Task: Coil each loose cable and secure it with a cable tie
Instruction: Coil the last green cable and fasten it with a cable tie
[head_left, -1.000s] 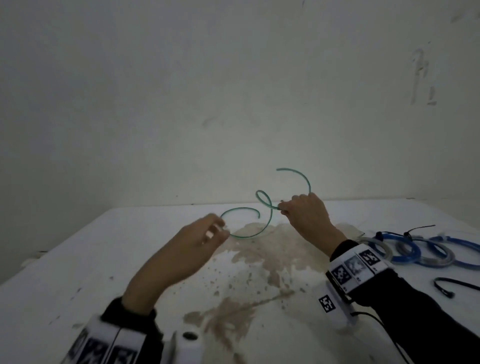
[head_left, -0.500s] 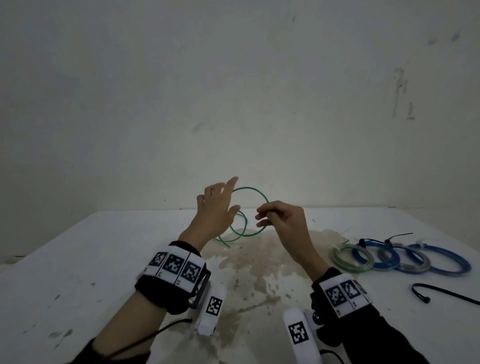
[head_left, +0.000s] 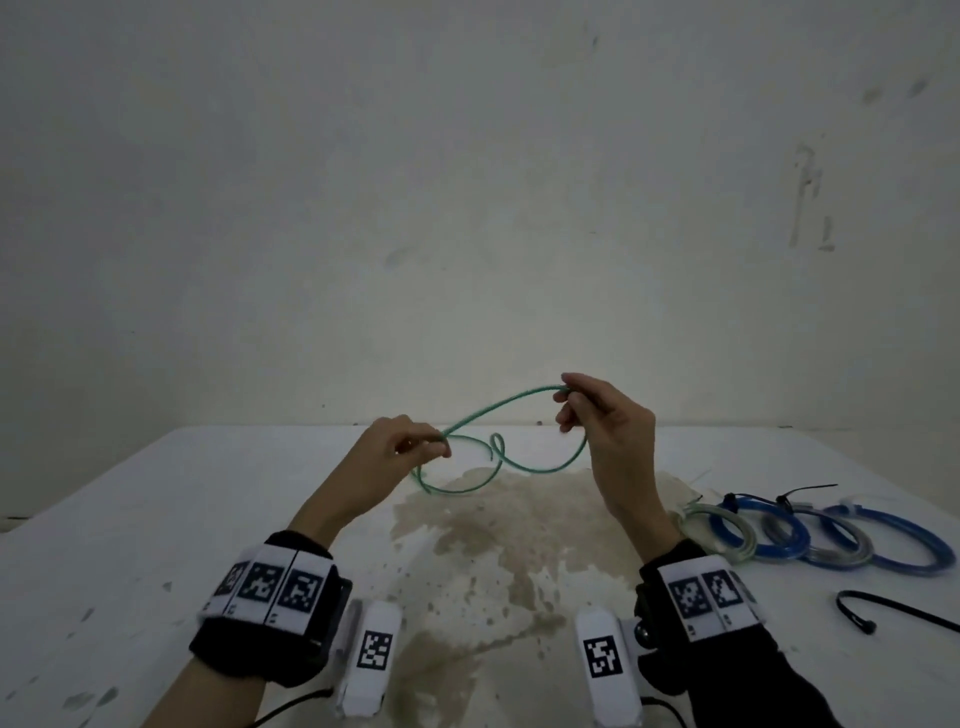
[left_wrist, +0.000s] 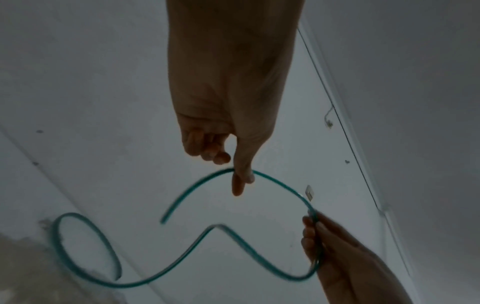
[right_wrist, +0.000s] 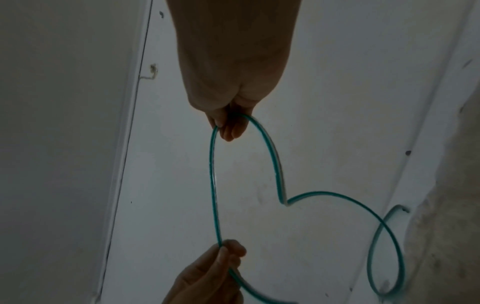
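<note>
On the left, the person's left hand (head_left: 395, 452) pinches the green cable (head_left: 498, 410) between thumb and forefinger, the other fingers curled loosely beneath — half a second ago that hand was spread open beside the loop and held nothing, so it has now taken a fresh hold. From the pinch a short free end curves away in the left wrist view, and the rest of the cable sags in slack bends toward the stained table (head_left: 156, 519), one small loop hanging low over the brown patch.

Moving right, the cable rises in a shallow arc to the right hand (head_left: 608, 431), which is held higher and grips a doubled bend of the cable at its fingertips. The hands are now well apart, and the round loop seen a moment earlier has been drawn out into a long open span. This looks like a restart of the winding rather than progress: no tidy coil exists yet.

Further right on the table lie the finished coils (head_left: 810, 535) — blue, grey and pale, overlapping in a row — and nearest the edge a loose black cable tie (head_left: 893, 610), presumably waiting for the green cable.
</note>
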